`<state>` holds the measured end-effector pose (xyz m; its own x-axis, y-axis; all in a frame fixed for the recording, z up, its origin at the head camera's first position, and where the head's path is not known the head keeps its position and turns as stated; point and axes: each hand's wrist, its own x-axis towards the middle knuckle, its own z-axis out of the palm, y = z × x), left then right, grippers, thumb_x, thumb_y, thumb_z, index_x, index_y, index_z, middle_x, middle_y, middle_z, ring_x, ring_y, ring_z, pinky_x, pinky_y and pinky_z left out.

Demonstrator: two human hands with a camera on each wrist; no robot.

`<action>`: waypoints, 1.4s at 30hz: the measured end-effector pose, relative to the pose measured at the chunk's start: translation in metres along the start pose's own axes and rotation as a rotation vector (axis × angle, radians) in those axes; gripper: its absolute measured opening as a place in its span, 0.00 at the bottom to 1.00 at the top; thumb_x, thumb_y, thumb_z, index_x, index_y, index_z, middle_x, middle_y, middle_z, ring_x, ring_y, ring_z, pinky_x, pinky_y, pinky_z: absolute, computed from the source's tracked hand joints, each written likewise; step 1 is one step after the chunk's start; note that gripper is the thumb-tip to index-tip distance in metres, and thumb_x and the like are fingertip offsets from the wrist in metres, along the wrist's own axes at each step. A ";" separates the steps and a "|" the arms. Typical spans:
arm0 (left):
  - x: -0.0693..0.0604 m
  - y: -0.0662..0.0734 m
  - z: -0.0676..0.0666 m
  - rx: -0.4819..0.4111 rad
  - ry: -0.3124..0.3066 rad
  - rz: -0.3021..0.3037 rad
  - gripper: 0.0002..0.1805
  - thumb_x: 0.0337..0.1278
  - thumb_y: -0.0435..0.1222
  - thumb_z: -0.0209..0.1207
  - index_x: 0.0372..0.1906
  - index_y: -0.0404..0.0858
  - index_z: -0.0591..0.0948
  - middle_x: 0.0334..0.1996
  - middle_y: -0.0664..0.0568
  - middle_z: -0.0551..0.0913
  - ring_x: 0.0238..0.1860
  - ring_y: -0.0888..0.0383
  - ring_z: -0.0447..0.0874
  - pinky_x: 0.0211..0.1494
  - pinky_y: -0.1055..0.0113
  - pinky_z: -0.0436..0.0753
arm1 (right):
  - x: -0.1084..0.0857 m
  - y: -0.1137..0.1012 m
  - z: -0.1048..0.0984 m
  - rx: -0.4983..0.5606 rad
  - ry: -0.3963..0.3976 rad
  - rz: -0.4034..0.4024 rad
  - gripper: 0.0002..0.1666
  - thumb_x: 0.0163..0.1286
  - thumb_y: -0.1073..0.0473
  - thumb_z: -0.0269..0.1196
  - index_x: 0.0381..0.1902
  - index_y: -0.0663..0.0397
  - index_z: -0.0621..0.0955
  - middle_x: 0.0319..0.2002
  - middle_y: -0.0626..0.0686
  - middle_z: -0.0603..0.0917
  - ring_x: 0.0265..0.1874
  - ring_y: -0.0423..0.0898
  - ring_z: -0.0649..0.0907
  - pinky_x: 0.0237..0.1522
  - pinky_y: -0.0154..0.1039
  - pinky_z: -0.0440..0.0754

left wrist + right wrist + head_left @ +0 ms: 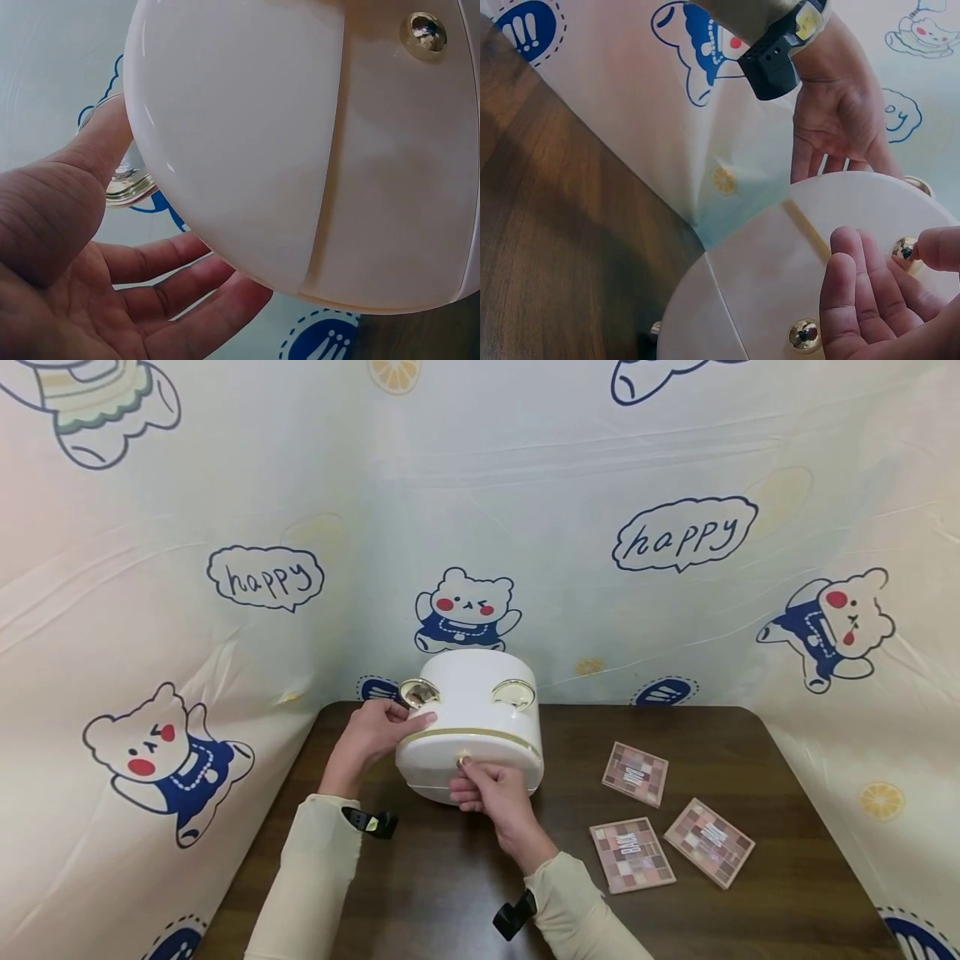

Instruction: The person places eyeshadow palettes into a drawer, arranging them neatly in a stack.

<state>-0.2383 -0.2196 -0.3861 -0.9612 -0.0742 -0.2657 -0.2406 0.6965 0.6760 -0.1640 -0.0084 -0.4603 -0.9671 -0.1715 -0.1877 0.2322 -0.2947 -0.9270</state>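
A white rounded storage box (480, 681) with gold trim and round gold knobs stands at the back middle of the table. My left hand (375, 732) is at its upper left side. In the left wrist view that hand's thumb (105, 142) lies along the box's edge, and its loosely extended fingers (202, 300) reach the curved side. At the front, my right hand (498, 802) pinches the upper gold knob (904, 253) between thumb and forefinger. The other fingers of that hand partly cover the front. Lower down, a second gold knob (804, 335) shows in the right wrist view.
Three eyeshadow palettes, one at the back (635, 774), one in front (632, 855) and one at the right (709, 842), lie on the brown wooden table (435, 893). A printed cloth (555, 560) hangs close behind the box and along both sides.
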 end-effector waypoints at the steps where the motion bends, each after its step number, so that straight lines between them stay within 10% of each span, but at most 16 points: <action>1: 0.000 0.000 0.000 0.000 0.000 -0.004 0.44 0.47 0.66 0.69 0.55 0.33 0.79 0.51 0.38 0.80 0.47 0.44 0.78 0.47 0.56 0.81 | -0.001 0.000 0.000 -0.004 -0.002 0.000 0.25 0.74 0.54 0.63 0.45 0.77 0.82 0.34 0.62 0.88 0.28 0.45 0.88 0.30 0.35 0.84; 42: 0.007 0.002 -0.004 0.126 -0.024 0.035 0.42 0.46 0.68 0.67 0.51 0.35 0.79 0.44 0.41 0.81 0.39 0.47 0.80 0.34 0.63 0.80 | -0.038 0.011 -0.004 -0.018 -0.046 -0.036 0.20 0.76 0.54 0.62 0.42 0.70 0.85 0.35 0.64 0.88 0.30 0.48 0.89 0.31 0.38 0.84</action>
<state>-0.2459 -0.2213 -0.3842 -0.9648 -0.0324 -0.2610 -0.1869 0.7825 0.5940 -0.1249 -0.0012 -0.4652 -0.9689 -0.2043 -0.1398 0.1955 -0.2846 -0.9385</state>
